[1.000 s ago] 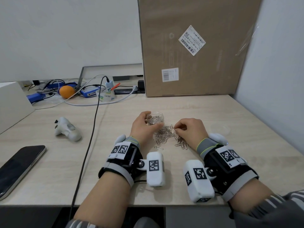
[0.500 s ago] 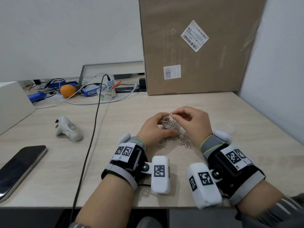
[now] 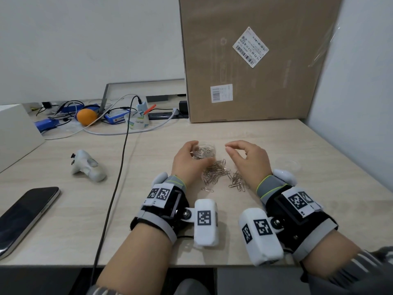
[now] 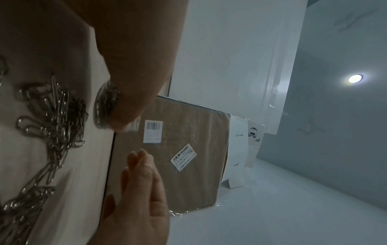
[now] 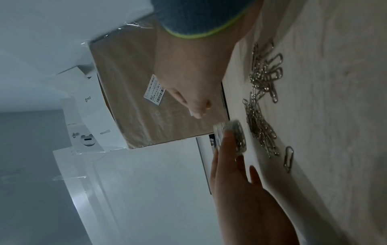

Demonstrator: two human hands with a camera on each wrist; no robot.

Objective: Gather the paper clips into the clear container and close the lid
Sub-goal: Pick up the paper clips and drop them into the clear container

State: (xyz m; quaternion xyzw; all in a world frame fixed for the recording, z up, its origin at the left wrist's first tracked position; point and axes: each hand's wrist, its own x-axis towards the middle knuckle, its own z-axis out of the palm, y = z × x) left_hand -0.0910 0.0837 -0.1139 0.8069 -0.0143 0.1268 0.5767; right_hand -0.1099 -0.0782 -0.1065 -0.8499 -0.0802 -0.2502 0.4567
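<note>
Single clip: one paper clip [image 3: 208, 190] lies alone on the table [image 3: 148, 209], nearest the person, apart from the heap.
Heap of clips: the loose paper clips [image 3: 221, 174] lie on the table between the two wrists, many hooked into each other.
How they handle: light, stiff wire, likely slippery and flat against the wood; tangled ones would probably lift in a bunch. A fingertip pinch on a raised loop, or a scoop under a cluster, looks best.
Left hand: the left hand [image 3: 187, 163] is curled round the clear container [image 3: 205, 152], thumb on the near side, fingers at the far rim, holding it steady on the table just beyond the heap.
Container: small, round, open-topped, already partly filled with clips; thin clear plastic, so likely light and easy to tip.
Right hand: the right hand [image 3: 247, 159] hangs above the heap, just right of the container, fingers loosely curled with thumb and forefinger slightly apart, nothing between them.
Lid: a clear lid [image 3: 287, 165] lies on the table right of the right hand, not yet on.
</note>
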